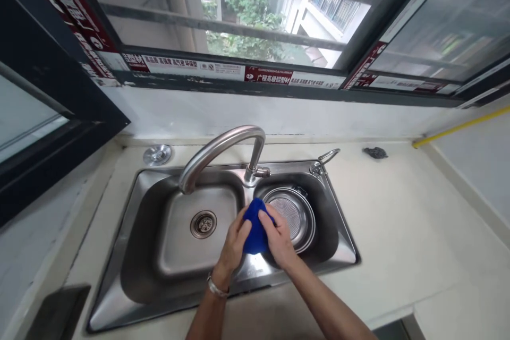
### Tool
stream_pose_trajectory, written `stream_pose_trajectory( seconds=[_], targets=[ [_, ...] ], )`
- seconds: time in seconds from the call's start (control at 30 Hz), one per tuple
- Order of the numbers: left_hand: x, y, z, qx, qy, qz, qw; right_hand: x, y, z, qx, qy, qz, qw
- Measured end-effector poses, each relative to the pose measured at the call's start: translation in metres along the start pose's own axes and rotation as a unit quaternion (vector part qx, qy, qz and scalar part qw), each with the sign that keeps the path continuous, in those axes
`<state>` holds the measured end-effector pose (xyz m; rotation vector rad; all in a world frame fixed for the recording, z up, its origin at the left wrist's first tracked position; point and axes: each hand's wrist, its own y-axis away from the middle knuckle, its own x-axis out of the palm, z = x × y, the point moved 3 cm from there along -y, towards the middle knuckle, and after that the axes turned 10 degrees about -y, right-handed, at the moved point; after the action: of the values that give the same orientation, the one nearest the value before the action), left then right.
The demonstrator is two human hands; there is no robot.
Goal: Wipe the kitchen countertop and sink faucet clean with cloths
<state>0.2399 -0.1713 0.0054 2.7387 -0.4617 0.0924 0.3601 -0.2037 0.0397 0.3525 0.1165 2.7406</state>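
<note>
A blue cloth (256, 231) is bunched between my two hands, above the divider of a double-bowl steel sink (131, 276). My left hand (235, 241) grips its left side, thumb on top. On the other side, my right hand (281, 236) pinches it with the thumb pressed into the fabric. Behind and partly under my right hand, a round steel strainer basket or pot (292, 212) with a perforated bottom sits in the right bowl. The curved faucet (223, 143) arches over the left bowl, its spout end pointing down there.
A round metal drain cover (157, 154) lies on the counter at back left. A dark scouring pad (375, 153) rests at back right, near a yellow pipe (458, 130). A metal ring handle (329, 156) stands at the sink's back right corner. A window frame (223, 82) runs behind.
</note>
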Motion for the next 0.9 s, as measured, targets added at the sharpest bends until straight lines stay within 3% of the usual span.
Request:
stream_pose_trajectory(
  seconds=[0.13,0.27,0.37,0.5,0.6,0.7,0.8,0.9],
  targets=[
    [0.002,0.01,0.011,-0.013,-0.161,0.051,0.985,-0.018,0.001,0.004,-0.116,0.168,-0.014,0.979],
    [-0.015,0.013,0.02,-0.096,-0.049,-0.012,0.994,-0.064,0.005,-0.005,-0.159,0.251,-0.011,0.955],
    [-0.033,0.003,0.022,-0.141,0.068,-0.093,0.983,-0.133,0.024,-0.023,-0.172,0.336,-0.061,0.924],
    [-0.045,-0.033,0.007,-0.083,0.095,-0.143,0.982,-0.239,0.074,-0.06,-0.144,0.483,-0.093,0.859],
    [-0.042,-0.067,-0.006,-0.057,0.089,-0.155,0.982,-0.29,0.107,-0.087,-0.147,0.552,-0.083,0.816],
    [-0.034,-0.099,-0.012,-0.034,0.03,-0.174,0.984,-0.305,0.123,-0.102,-0.165,0.583,-0.099,0.789],
    [-0.028,-0.127,-0.011,0.018,-0.064,-0.215,0.974,-0.302,0.125,-0.107,-0.17,0.617,-0.091,0.763],
    [-0.024,-0.148,-0.003,0.041,-0.074,-0.218,0.972,-0.299,0.123,-0.105,-0.182,0.633,-0.079,0.749]
  ],
)
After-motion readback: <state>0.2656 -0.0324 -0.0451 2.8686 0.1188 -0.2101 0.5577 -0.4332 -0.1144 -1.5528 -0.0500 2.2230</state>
